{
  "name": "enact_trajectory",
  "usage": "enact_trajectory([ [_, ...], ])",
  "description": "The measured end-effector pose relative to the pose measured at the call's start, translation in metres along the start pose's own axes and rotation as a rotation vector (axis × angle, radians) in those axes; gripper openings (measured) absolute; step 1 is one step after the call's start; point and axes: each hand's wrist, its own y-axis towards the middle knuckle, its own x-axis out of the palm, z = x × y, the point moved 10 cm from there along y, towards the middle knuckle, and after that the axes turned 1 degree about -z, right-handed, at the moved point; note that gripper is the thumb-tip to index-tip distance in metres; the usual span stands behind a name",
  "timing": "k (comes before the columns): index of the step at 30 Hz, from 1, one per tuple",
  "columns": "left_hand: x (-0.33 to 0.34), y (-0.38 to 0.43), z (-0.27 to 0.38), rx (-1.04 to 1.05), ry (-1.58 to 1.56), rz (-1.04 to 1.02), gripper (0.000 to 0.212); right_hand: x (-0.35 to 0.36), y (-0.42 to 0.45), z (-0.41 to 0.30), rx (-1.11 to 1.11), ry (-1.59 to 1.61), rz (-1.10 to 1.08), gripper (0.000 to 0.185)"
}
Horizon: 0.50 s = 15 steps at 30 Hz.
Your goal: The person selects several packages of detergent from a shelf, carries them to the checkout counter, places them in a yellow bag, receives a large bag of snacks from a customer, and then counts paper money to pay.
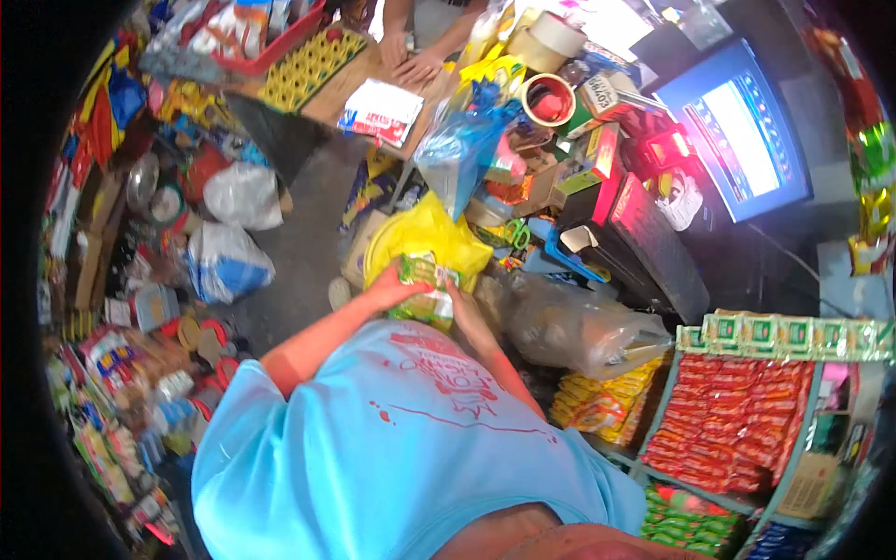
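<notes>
Close in front of my body, both hands hold a green plastic packet with pale patches on it. My left hand grips its left side, with the thumb lying across the front. On the opposite side, my right hand holds the packet's edge, its fingers partly hidden. Just beyond the packet, a yellow plastic bag spreads out. What lies inside that bag cannot be seen.
Another person's hands rest on the wooden counter, near a white packet and a yellow egg tray. A lit monitor stands right. White bags lie left. Red sachets fill a shelf at lower right.
</notes>
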Motion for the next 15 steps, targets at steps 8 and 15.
enact_trajectory([
  [8,-0.03,-0.039,0.001,-0.336,-0.383,-0.114,0.06,0.027,0.015,-0.064,-0.022,-0.488,-0.102,0.068],
  [15,-0.144,-0.058,0.125,-0.038,-0.343,0.088,0.055,-0.025,0.054,0.007,0.104,-0.84,0.04,0.066],
])
